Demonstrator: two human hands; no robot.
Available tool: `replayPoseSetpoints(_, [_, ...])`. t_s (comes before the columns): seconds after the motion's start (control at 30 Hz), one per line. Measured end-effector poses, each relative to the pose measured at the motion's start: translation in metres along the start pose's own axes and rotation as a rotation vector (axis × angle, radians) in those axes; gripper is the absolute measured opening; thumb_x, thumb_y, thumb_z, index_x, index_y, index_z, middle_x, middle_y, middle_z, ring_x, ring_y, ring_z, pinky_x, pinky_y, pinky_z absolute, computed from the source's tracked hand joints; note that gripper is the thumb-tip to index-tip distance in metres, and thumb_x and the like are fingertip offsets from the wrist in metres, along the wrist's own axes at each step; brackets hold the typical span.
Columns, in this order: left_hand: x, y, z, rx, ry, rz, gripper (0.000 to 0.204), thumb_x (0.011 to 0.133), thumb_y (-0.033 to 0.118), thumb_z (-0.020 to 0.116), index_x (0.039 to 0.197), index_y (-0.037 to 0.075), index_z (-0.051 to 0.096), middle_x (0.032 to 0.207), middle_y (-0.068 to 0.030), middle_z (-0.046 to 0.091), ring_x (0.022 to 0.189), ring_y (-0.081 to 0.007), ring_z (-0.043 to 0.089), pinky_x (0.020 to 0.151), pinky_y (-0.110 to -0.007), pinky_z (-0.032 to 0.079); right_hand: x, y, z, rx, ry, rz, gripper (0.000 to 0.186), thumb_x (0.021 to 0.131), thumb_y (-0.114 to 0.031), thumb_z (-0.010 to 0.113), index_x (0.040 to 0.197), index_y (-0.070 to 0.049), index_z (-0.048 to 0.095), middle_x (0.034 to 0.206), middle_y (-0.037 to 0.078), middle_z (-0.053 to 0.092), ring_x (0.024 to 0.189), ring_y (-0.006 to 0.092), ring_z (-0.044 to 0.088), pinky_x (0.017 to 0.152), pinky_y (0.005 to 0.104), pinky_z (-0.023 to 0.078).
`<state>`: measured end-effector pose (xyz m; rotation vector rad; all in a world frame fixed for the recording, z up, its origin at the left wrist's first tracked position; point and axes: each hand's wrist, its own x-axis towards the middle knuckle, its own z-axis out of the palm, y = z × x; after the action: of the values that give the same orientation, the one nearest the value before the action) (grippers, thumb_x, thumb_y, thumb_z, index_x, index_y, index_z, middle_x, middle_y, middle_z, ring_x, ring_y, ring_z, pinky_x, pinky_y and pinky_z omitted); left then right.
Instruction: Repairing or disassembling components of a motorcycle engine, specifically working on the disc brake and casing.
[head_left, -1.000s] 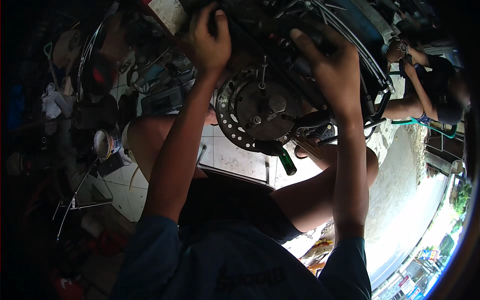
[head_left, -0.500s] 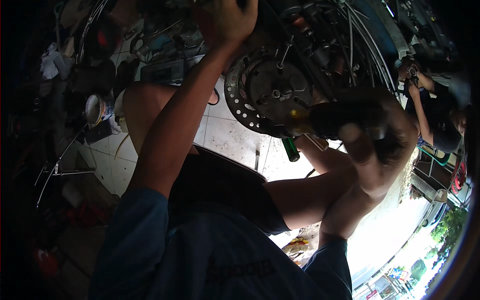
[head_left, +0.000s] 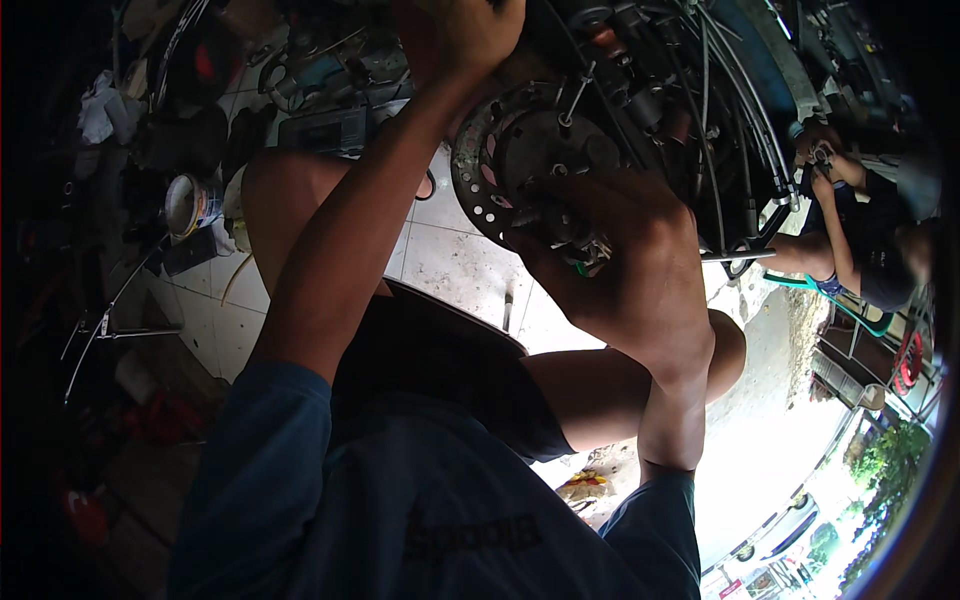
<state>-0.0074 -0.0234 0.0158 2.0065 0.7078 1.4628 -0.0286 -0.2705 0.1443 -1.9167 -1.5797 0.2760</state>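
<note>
A motorcycle wheel hub with a drilled brake disc [head_left: 478,175] hangs in front of me, under dark cables and hoses [head_left: 700,110]. My left hand [head_left: 462,40] reaches up to the picture's top edge, fingers curled over a dark part of the machine above the disc. My right hand [head_left: 625,265] is closed in front of the hub, gripping a small tool with a green handle [head_left: 582,266] whose tip is at the disc's centre. Most of the tool is hidden by my fingers. My bare knees [head_left: 290,190] are drawn up beneath the wheel.
A round tin can [head_left: 190,205] and cluttered tools and parts lie on the white tiled floor [head_left: 450,265] to the left. Another person [head_left: 860,230] crouches at the right, hands on a part. Bright pavement and parked cars show at the lower right.
My right hand came down from the machine's upper right, took hold of the green-handled tool below the disc and brought it to the hub. My left hand stayed high.
</note>
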Motion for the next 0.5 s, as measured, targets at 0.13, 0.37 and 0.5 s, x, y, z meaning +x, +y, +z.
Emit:
replayPoseSetpoints(0.13, [-0.001, 0.001, -0.002, -0.018, 0.027, 0.004, 0.032, 0.104, 0.029, 0.059, 0.123, 0.005, 0.069, 0.118, -0.0220, 0.069, 0.110, -0.0436, 0.065, 0.096, -0.047, 0.051, 0.001, -0.002, 0.000, -0.008, -0.033, -0.011, 0.021, 0.078, -0.017, 0.083, 0.094, -0.006, 0.077, 0.082, 0.006, 0.072, 0.076, 0.0252, 0.071, 0.074, 0.0376, 0.056])
replayPoseSetpoints(0.37, [0.004, 0.024, -0.018, 0.171, -0.016, -0.009, 0.031, 0.102, 0.031, 0.060, 0.119, 0.009, 0.072, 0.112, -0.0174, 0.073, 0.103, -0.0409, 0.068, 0.090, -0.047, 0.053, 0.002, -0.003, 0.001, 0.012, -0.024, -0.036, 0.022, 0.078, -0.017, 0.084, 0.095, -0.005, 0.076, 0.081, 0.006, 0.072, 0.075, 0.0250, 0.071, 0.071, 0.0366, 0.057])
replayPoseSetpoints(0.5, [0.001, 0.026, -0.017, 0.005, 0.047, -0.034, 0.029, 0.101, 0.032, 0.061, 0.114, 0.010, 0.074, 0.109, -0.0173, 0.073, 0.098, -0.0405, 0.069, 0.087, -0.048, 0.054, 0.002, -0.005, 0.001, -0.001, 0.048, -0.056, 0.024, 0.078, -0.018, 0.084, 0.097, -0.006, 0.075, 0.081, 0.006, 0.072, 0.076, 0.0249, 0.071, 0.068, 0.0363, 0.057])
